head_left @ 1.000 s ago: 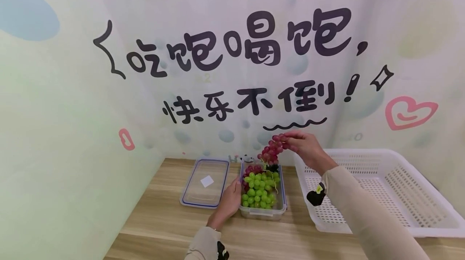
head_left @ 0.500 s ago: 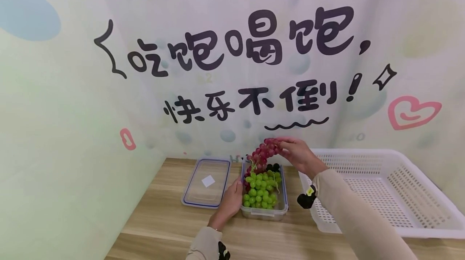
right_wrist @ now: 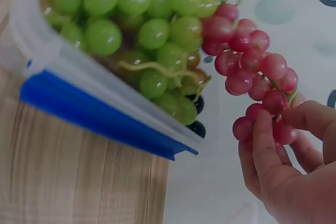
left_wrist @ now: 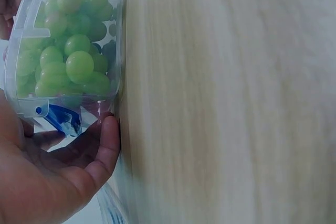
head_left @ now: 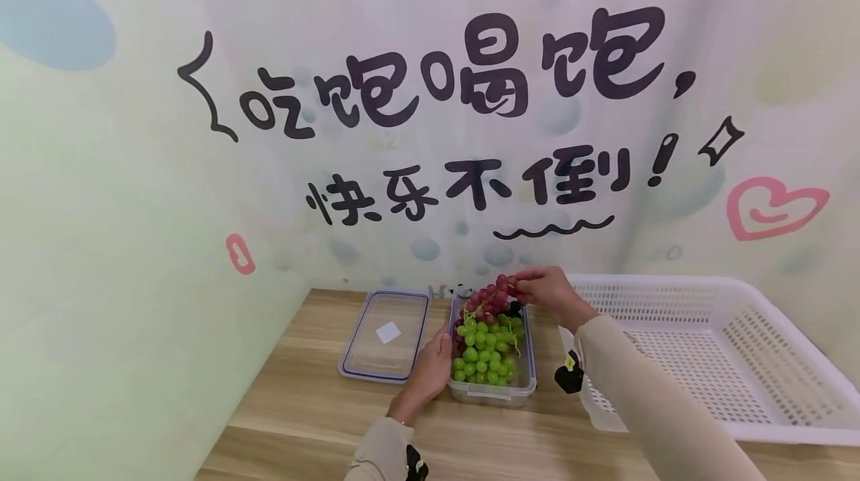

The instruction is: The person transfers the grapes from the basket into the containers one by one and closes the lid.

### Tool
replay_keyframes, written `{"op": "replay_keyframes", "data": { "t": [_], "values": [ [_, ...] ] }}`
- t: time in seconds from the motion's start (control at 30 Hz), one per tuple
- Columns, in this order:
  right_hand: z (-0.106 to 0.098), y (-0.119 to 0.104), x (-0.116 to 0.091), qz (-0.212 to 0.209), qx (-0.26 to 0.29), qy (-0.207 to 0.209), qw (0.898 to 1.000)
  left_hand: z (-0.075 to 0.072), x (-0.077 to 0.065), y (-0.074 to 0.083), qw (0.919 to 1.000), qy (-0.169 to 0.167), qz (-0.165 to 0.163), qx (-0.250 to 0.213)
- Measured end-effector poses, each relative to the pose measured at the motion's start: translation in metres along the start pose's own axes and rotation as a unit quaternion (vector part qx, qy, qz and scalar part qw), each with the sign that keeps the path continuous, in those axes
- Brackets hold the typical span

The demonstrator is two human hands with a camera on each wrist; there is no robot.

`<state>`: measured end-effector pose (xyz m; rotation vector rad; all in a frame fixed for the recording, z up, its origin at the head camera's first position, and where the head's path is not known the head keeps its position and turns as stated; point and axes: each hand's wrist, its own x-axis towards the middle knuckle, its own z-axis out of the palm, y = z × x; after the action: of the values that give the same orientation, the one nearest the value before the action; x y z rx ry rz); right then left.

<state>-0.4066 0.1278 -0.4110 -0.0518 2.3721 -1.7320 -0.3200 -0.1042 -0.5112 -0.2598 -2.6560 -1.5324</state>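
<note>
My right hand (head_left: 547, 290) pinches the end of a bunch of red grapes (right_wrist: 252, 61), which slants down over the back of a clear food container (head_left: 493, 391). The container has blue latches, one of them on the right side (right_wrist: 100, 111). Green grapes (head_left: 480, 354) fill its front, and several black grapes (right_wrist: 197, 116) lie behind them. More red grapes are partly hidden along the left wall. My left hand (head_left: 430, 369) rests against the container's left side, fingertips at the blue latch (left_wrist: 63, 119) and the wall's lower part.
The container's lid (head_left: 386, 335), clear with a blue seal and a white label, lies on the wooden table (head_left: 289, 391) to the left. A large white perforated basket (head_left: 725, 290) stands at the right. Behind the table is a printed wall (head_left: 437, 130).
My right hand has lowered and brought the red grapes down into the back of the container. My left hand has stayed at the container's side.
</note>
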Motion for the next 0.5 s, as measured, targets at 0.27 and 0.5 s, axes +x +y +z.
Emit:
{"op": "replay_keyframes", "data": {
  "t": [0.27, 0.5],
  "values": [
    [0.009, 0.004, -0.002, 0.002, -0.070, 0.011, 0.997, -0.001, 0.000, 0.001, 1.0000, -0.003, -0.006, -0.001],
    [0.016, 0.008, -0.001, -0.019, -0.125, 0.012, 0.992, -0.001, 0.000, 0.001, 1.0000, -0.003, -0.007, -0.001]
  ]
}}
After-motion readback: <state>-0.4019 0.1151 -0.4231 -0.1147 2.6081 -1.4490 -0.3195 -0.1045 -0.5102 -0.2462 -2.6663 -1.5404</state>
